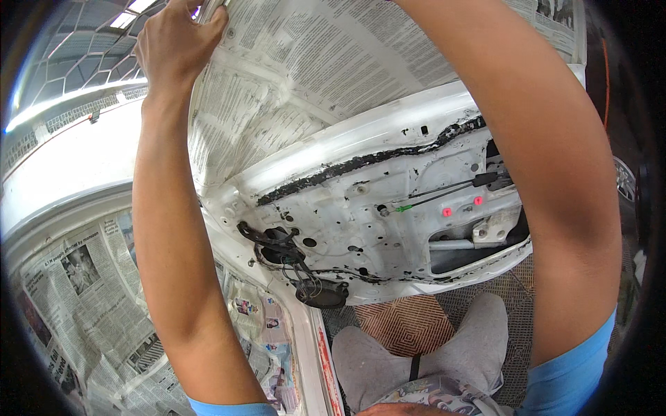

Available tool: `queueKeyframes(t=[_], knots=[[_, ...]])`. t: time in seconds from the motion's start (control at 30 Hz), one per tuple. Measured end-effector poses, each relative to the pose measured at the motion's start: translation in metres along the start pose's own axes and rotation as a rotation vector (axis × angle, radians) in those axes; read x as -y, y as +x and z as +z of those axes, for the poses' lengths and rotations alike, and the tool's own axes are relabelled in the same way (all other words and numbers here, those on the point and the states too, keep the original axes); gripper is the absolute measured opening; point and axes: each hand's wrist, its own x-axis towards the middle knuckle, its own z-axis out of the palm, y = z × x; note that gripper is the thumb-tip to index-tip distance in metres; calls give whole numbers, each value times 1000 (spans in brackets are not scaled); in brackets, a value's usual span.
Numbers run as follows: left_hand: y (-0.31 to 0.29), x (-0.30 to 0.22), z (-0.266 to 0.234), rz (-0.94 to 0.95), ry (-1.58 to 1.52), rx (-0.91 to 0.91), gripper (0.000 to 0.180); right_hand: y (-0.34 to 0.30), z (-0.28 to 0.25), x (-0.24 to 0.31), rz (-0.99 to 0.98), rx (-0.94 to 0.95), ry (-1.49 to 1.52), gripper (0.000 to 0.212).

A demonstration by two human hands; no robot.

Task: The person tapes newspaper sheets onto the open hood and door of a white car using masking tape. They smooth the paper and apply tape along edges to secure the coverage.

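While your left hand (179, 45) is raised at 11 o'clock, its thumb at the edge of grey printed newspaper sheeting (312, 69) at 12 o'clock, whether its grip is closed cannot be told. Your right hand is out of view. Below the sheeting stands a white metal door panel (333, 215), with a black oval part (322, 295) at 6 o'clock.

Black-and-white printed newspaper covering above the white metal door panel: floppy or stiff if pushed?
The newspaper covering likely flexes, being paper. It probably creases easily: wrinkles show toward its lower left. A sharp poke might tear it, since its surface looks mostly like newsprint.
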Motion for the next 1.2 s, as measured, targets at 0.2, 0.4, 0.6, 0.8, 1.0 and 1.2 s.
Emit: queueKeyframes(t=[0.2,0.4,0.6,0.8,1.0,1.2], knots=[[26,-5,12,288,50,-302,43,1,-3,7,35,12,-51,19],[47,-48,1,164,73,-213,38,0,0,9,64,4,-63,18],[56,-96,-17,79,-23,-128,33,0,6,4,38,-32,-74,18],[72,-82,5,122,5,-208,24,0,2,4,74,5,19,20],[75,-86,3,72,15,-177,24,-7,-23,-27,14,-13,160,17],[73,-85,11,93,33,-211,30,-7,-38,-32,-3,-12,291,19]])
